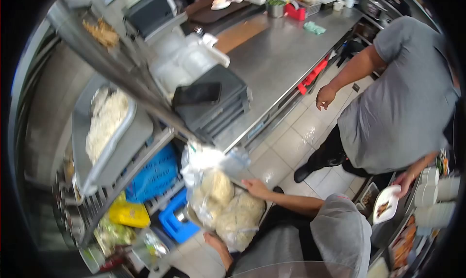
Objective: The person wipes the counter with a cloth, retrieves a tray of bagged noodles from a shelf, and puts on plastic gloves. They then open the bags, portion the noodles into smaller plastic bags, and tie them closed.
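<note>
Between my two hands is a tray (264, 211) with several clear plastic bags (236, 224) in it, filled with pale yellow food that looks like noodles. My right hand (256, 188) is closed on the tray's far-side rim. At the opposite side, my left hand (216, 241) grips the edge, its fingers partly hidden under the tray. White plastic bags (206, 159) lie just beyond the tray, by the shelf. A blue crate (175, 219) stands low, close to my left hand.
On the rack, a grey tub (133, 127) holds white shredded food (108, 125), above a blue bag (154, 175) and a yellow bag (128, 212). A steel counter (291, 47) carries black containers (221, 93). To the right, a co-worker (398, 98) holds a white dish (387, 204) of food.
</note>
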Demonstrator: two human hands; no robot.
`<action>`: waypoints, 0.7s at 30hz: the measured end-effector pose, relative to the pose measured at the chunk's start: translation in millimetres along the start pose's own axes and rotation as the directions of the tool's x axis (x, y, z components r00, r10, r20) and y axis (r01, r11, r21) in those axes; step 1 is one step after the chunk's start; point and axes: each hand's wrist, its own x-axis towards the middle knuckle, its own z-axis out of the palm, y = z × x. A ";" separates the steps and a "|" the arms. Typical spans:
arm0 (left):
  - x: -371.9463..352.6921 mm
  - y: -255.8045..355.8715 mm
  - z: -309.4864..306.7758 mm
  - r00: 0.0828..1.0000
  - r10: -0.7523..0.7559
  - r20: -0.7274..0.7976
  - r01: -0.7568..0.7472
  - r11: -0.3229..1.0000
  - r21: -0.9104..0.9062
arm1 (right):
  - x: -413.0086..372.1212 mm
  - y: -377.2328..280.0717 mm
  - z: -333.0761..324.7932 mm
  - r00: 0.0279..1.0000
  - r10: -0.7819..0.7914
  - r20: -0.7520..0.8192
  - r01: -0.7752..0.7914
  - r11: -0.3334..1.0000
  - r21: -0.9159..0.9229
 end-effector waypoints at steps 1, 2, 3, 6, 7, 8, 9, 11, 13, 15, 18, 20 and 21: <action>-13.0 -4.3 1.9 0.998 0.063 0.001 -0.063 0.992 0.108 | -6.1 -9.0 -21.3 0.998 0.046 0.047 -0.045 0.999 -0.032; -32.3 10.6 6.5 0.998 -0.035 0.047 0.031 0.995 0.094 | -12.1 -6.0 -33.2 0.999 0.011 0.030 -0.009 0.999 -0.050; -47.1 24.1 14.2 0.987 -0.128 0.100 0.121 0.990 0.076 | -16.7 -0.4 -44.1 1.000 -0.029 0.006 0.030 0.997 -0.070; -57.9 21.7 16.4 0.956 -0.194 0.218 0.176 0.979 0.099 | -33.2 20.1 -62.4 0.998 0.043 -0.050 -0.049 0.992 -0.117; -57.2 18.6 17.2 0.951 -0.187 0.245 0.163 0.980 0.115 | -41.7 24.1 -66.2 0.995 0.049 -0.088 -0.056 0.995 -0.082; -54.4 14.9 21.2 0.952 -0.173 0.251 0.154 0.984 0.092 | -50.1 27.6 -70.2 0.990 0.055 -0.133 -0.062 0.997 -0.047; -49.0 11.0 26.3 0.950 -0.155 0.270 0.136 0.987 0.088 | -57.6 31.4 -74.6 0.981 0.058 -0.187 -0.061 0.998 -0.014; -40.2 6.2 35.0 0.943 -0.116 0.313 0.097 0.992 0.076 | -72.4 46.9 -78.7 0.958 0.117 -0.263 -0.102 0.992 0.069; -40.4 21.9 50.9 0.931 -0.046 0.362 0.012 0.995 0.095 | -83.2 54.3 -83.3 0.926 0.190 -0.326 -0.138 0.975 0.175; -39.9 41.8 68.9 0.897 0.015 0.443 -0.084 0.987 0.137 | -94.0 56.9 -90.9 0.898 0.223 -0.380 -0.109 0.948 0.299; -33.4 72.0 100.3 0.810 0.083 0.580 -0.236 0.953 0.193 | -114.1 46.5 -111.7 0.859 0.272 -0.434 -0.092 0.915 0.392; -48.4 111.5 133.2 0.752 0.137 0.645 -0.337 0.920 0.197 | -126.5 50.1 -130.3 0.812 0.345 -0.470 -0.032 0.831 0.555; -51.8 122.7 147.2 0.714 0.162 0.681 -0.369 0.914 0.169 | -133.8 41.3 -138.8 0.787 0.391 -0.477 -0.014 0.785 0.620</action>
